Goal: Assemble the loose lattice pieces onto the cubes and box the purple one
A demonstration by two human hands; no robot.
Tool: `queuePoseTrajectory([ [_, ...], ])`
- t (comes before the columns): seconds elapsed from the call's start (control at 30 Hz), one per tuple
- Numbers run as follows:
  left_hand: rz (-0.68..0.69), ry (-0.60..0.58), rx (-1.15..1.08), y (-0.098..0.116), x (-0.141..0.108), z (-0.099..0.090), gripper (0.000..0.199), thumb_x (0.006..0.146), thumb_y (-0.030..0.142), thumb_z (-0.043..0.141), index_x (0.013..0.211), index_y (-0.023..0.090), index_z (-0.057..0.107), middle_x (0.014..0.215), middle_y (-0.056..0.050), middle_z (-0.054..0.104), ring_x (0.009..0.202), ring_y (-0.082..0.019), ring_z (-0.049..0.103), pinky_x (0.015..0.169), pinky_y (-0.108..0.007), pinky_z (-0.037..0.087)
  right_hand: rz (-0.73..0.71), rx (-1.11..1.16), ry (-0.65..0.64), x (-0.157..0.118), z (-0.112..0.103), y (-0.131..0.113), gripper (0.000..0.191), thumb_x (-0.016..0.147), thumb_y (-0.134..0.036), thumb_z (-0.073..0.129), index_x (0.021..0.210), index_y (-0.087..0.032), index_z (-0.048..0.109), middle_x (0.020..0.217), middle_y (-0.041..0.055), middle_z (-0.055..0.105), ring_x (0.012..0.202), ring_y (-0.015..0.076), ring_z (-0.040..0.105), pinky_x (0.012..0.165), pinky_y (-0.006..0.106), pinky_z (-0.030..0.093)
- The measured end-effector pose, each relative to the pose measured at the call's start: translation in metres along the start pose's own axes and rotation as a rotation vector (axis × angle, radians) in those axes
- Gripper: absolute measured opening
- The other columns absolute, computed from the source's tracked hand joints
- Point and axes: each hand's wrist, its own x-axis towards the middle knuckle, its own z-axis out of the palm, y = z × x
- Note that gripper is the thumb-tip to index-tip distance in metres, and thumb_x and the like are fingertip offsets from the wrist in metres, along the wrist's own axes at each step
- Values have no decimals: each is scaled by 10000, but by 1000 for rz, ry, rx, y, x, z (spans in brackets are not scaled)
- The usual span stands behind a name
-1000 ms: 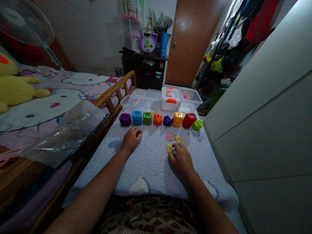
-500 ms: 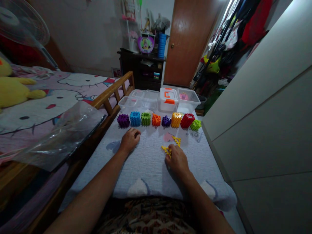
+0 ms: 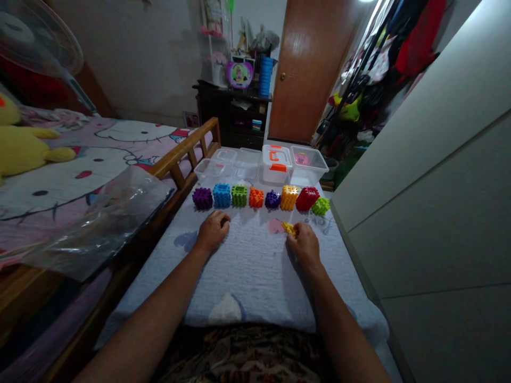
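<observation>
My right hand point(image 3: 304, 244) is closed on a yellow plastic building piece point(image 3: 289, 229), a jagged, openwork part low over the cloth. The fingers partly cover the yellow, so I cannot tell whether one or two pieces are there. My left hand point(image 3: 214, 230) rests on the cloth with its fingers curled in and nothing visible in them. Beyond both hands runs a row of interlocking blocks: purple point(image 3: 202, 198), blue point(image 3: 222, 196), green point(image 3: 239, 196), orange point(image 3: 256, 197), dark violet point(image 3: 272, 199), yellow-orange point(image 3: 289, 197), red point(image 3: 307, 199) and lime point(image 3: 320, 206).
Behind the row stand clear plastic boxes, one with an orange-handled lid point(image 3: 276, 159) and an open one point(image 3: 309, 165) with something pink inside. A wooden bed rail point(image 3: 187, 143) and a clear plastic bag point(image 3: 115, 223) lie left. A pale cabinet point(image 3: 419, 159) borders the right.
My right hand has moved right and slightly away from me, carrying the nearer yellow piece to where the other yellow piece lay. My left hand and the block row have stayed put.
</observation>
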Motion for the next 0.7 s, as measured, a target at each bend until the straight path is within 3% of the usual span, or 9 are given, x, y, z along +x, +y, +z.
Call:
queuePoseTrajectory([
  [0.4,2,-11,8,-1,0,0,131,797,208,489,812,203,619,903,-60,623,906,-225,614,893,-355,497,-61,66,26,-4,10,11,94,816,-213,560,907,-201,580,907,61,624,861,206,566,763,297,407],
  [0.7,1,-9,-2,-3,0,1,136,804,210,490,813,204,626,908,-61,627,910,-225,615,904,-362,501,-10,9,21,-16,0,11,111,851,-292,577,901,-192,576,919,62,608,849,203,565,747,293,403],
])
